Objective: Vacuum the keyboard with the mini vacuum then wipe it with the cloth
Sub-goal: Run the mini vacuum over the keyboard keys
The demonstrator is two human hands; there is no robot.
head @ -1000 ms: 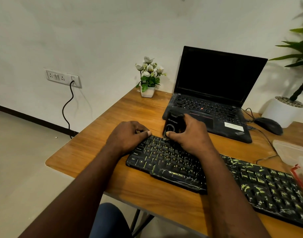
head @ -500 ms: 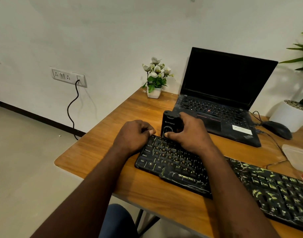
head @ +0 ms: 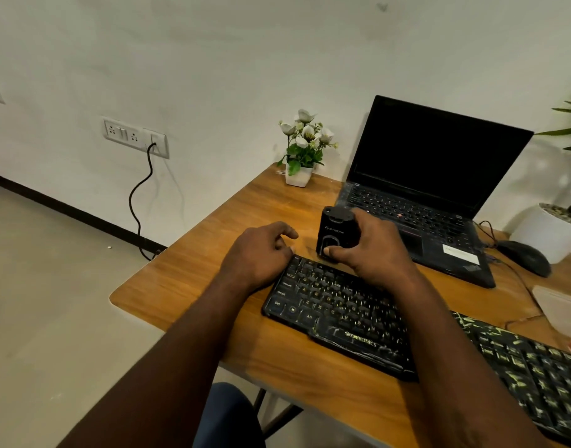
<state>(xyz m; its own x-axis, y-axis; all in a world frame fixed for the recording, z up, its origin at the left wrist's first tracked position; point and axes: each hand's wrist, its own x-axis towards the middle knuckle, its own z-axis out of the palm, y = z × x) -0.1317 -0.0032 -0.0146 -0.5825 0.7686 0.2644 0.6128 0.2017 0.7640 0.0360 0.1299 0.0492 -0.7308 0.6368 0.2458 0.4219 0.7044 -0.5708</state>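
Since a second ago the mini vacuum point(head: 335, 234) has come more upright, and more of its black body shows above the right hand point(head: 371, 250). The left hand point(head: 261, 250) has loosened, its forefinger lifted from the corner keys.

The right hand grips the vacuum from its right side, fingers point(head: 329, 252) curled round the body and the thumb on the ringed button low on its front. The vacuum sits at the far edge of the black keyboard point(head: 335, 305), near that edge's left end. I cannot tell whether its base touches the keys or the wood just beyond them.

The left hand lies at the keyboard's far left corner, its fingers loosely bent and holding nothing. The keyboard lies slantwise near the front edge of the wooden counter point(head: 213, 279), left of the counter's middle.

Just behind the vacuum an open laptop point(head: 432, 176) stands with a dark screen. A small white pot of white flowers point(head: 298, 174) stands at the far left corner. Right of the laptop lies a black mouse point(head: 523, 257), and behind it stands a large white plant pot point(head: 542, 234). A second keyboard point(head: 536, 376) with yellow-green markings runs toward the right front corner. On the wall to the left, a black cable point(head: 138, 202) hangs from a socket plate point(head: 135, 137).
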